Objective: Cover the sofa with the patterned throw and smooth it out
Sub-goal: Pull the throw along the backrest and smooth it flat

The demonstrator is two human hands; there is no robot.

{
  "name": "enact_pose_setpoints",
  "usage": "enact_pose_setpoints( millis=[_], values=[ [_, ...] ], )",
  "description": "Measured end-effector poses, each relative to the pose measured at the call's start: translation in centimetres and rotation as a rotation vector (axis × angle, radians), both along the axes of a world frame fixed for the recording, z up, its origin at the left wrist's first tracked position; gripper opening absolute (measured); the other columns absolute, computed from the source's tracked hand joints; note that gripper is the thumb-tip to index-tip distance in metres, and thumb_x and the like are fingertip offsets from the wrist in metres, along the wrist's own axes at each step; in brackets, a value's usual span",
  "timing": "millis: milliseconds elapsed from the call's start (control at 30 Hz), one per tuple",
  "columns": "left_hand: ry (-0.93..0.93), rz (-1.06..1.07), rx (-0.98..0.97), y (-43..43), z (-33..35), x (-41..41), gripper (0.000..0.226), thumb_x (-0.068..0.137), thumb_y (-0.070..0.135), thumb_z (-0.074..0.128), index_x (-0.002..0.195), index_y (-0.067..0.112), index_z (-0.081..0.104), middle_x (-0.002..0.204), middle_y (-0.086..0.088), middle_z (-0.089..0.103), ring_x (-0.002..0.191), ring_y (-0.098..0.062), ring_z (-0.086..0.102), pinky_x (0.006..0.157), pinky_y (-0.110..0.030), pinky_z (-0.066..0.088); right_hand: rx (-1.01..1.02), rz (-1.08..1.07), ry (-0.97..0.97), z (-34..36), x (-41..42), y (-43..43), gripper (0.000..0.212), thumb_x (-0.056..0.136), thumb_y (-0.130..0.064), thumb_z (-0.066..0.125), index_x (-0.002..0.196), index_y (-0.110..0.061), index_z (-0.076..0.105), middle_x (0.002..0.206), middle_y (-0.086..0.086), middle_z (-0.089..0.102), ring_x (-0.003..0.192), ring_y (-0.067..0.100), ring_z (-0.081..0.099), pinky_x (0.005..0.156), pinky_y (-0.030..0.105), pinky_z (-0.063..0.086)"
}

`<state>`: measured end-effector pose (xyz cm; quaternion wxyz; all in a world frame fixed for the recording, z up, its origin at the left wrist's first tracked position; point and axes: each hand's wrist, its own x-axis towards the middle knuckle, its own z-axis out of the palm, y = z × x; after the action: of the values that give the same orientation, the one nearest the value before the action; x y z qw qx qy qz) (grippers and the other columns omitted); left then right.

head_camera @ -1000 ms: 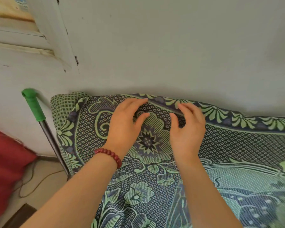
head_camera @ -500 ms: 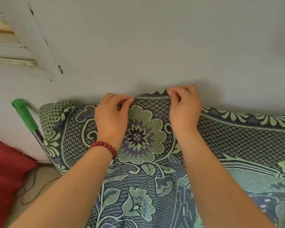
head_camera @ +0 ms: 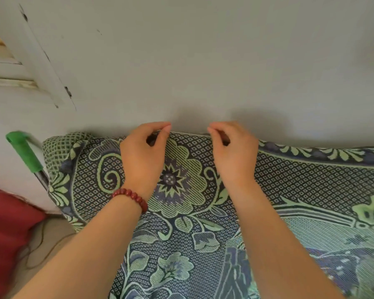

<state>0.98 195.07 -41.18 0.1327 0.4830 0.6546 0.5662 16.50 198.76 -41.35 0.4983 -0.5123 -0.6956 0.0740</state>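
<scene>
Hands: my left hand (head_camera: 141, 156) and right hand (head_camera: 235, 156) sit side by side but apart, fingers curled, thumb meeting fingertips. Each pinches the top edge of the patterned throw (head_camera: 311, 186).
Throw: it lies spread over the sofa, which is hidden under it. A large flower motif sits between my wrists, and folds bunch lower down near my forearms.
Wrist: a red bead bracelet (head_camera: 131, 197) is on the left one.
Since earlier: a second ago my fingers lay stretched on the leaf border, lower on the cloth. Half a second ago they had pinched it. Now both hands are up at the wall (head_camera: 203, 61), and the border between them has gone out of sight.
Edges: the top edge meets the wall line. The leaf border shows only to the right of my right hand. The left end wraps over a rounded corner.
Room: the wall is right behind my fingertips. A green-gripped pole (head_camera: 25, 152) leans just beside the left corner. Bare floor (head_camera: 54, 231) with a thin cord (head_camera: 42, 236) lies between the throw and a red cloth (head_camera: 4, 223).
</scene>
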Motion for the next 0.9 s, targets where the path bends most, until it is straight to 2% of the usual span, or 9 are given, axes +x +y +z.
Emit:
enact_pose_setpoints(
  millis=[100, 200, 400, 467, 533, 633, 733, 833, 900],
  values=[
    [-0.067, -0.066, 0.029, -0.1, 0.1, 2.0, 0.009, 0.086, 0.026, 0.067, 0.087, 0.035, 0.069, 0.091, 0.015, 0.07, 0.089, -0.002, 0.065, 0.087, -0.028, 0.052, 0.015, -0.019, 0.006, 0.0, 1.4, -1.4, 0.01, 0.086, -0.013, 0.067, 0.092, -0.009, 0.074, 0.089, 0.002, 0.071, 0.077, 0.015, 0.066, 0.073, 0.024, 0.05],
    [-0.137, -0.125, 0.023, -0.5, 0.0, 4.8, 0.014, 0.084, 0.022, 0.069, 0.086, 0.036, 0.069, 0.09, 0.015, 0.07, 0.088, -0.002, 0.065, 0.087, -0.029, 0.052, 0.013, -0.053, -0.009, 0.0, 3.6, -2.2, 0.011, 0.084, -0.011, 0.069, 0.093, -0.008, 0.074, 0.093, 0.004, 0.072, 0.084, 0.016, 0.067, 0.08, 0.024, 0.048],
    [-0.054, -0.193, 0.037, -0.5, -0.9, 10.7, 0.015, 0.08, 0.021, 0.073, 0.094, 0.029, 0.07, 0.096, 0.013, 0.068, 0.095, -0.001, 0.061, 0.091, -0.03, 0.049, -0.012, -0.111, 0.005, -0.7, 10.2, -2.6, 0.013, 0.082, -0.01, 0.069, 0.094, -0.008, 0.073, 0.096, 0.004, 0.072, 0.087, 0.016, 0.067, 0.084, 0.028, 0.05],
    [0.048, -0.222, 0.046, -0.3, -1.1, 13.0, 0.019, 0.08, 0.021, 0.073, 0.098, 0.025, 0.071, 0.101, 0.012, 0.067, 0.1, -0.006, 0.06, 0.095, -0.03, 0.046, -0.024, -0.107, 0.001, -0.9, 12.6, -2.5, 0.013, 0.082, -0.01, 0.069, 0.095, -0.008, 0.073, 0.097, 0.003, 0.072, 0.087, 0.015, 0.066, 0.082, 0.028, 0.05],
    [0.258, -0.22, 0.024, 0.0, -1.4, 15.2, 0.024, 0.079, 0.027, 0.073, 0.103, 0.025, 0.07, 0.109, 0.009, 0.065, 0.108, -0.014, 0.056, 0.1, -0.03, 0.038, -0.037, -0.094, -0.014, -1.1, 15.2, -2.4, 0.014, 0.082, -0.008, 0.07, 0.096, -0.008, 0.073, 0.098, 0.003, 0.071, 0.088, 0.016, 0.066, 0.082, 0.026, 0.05],
    [0.521, -0.126, -0.109, 0.3, -1.8, 18.0, 0.035, 0.081, 0.041, 0.068, 0.114, 0.031, 0.066, 0.123, 0.012, 0.06, 0.122, -0.02, 0.043, 0.098, -0.042, 0.03, -0.077, -0.083, -0.046, -1.8, 19.6, -1.9, 0.017, 0.082, -0.01, 0.071, 0.099, -0.006, 0.072, 0.102, 0.006, 0.071, 0.093, 0.021, 0.066, 0.085, 0.035, 0.053],
    [0.578, -0.01, -0.202, 0.5, -2.0, 20.5, 0.036, 0.083, 0.043, 0.065, 0.117, 0.035, 0.064, 0.129, 0.014, 0.055, 0.129, -0.021, 0.033, 0.097, -0.043, 0.022, -0.158, -0.055, -0.097, -2.4, 23.0, -0.8, 0.025, 0.082, -0.012, 0.072, 0.105, -0.005, 0.07, 0.108, 0.008, 0.068, 0.101, 0.026, 0.063, 0.092, 0.039, 0.05],
    [0.678, 0.046, -0.264, 0.8, -2.0, 23.0, 0.035, 0.085, 0.041, 0.063, 0.119, 0.034, 0.063, 0.129, 0.01, 0.054, 0.128, -0.021, 0.034, 0.096, -0.04, 0.017, -0.213, -0.001, -0.235, -2.8, 24.8, 0.5, 0.033, 0.082, -0.016, 0.071, 0.114, -0.005, 0.067, 0.117, 0.008, 0.063, 0.111, 0.027, 0.055, 0.1, 0.032, 0.039],
    [0.734, 0.077, -0.298, 1.0, -2.1, 23.3, 0.032, 0.086, 0.039, 0.063, 0.117, 0.032, 0.065, 0.125, 0.005, 0.055, 0.125, -0.021, 0.038, 0.097, -0.041, 0.017, -0.232, 0.029, -0.311, -2.9, 25.4, 1.4, 0.034, 0.084, -0.019, 0.069, 0.114, -0.005, 0.066, 0.116, 0.007, 0.06, 0.112, 0.025, 0.051, 0.096, 0.027, 0.035]
  ],
)
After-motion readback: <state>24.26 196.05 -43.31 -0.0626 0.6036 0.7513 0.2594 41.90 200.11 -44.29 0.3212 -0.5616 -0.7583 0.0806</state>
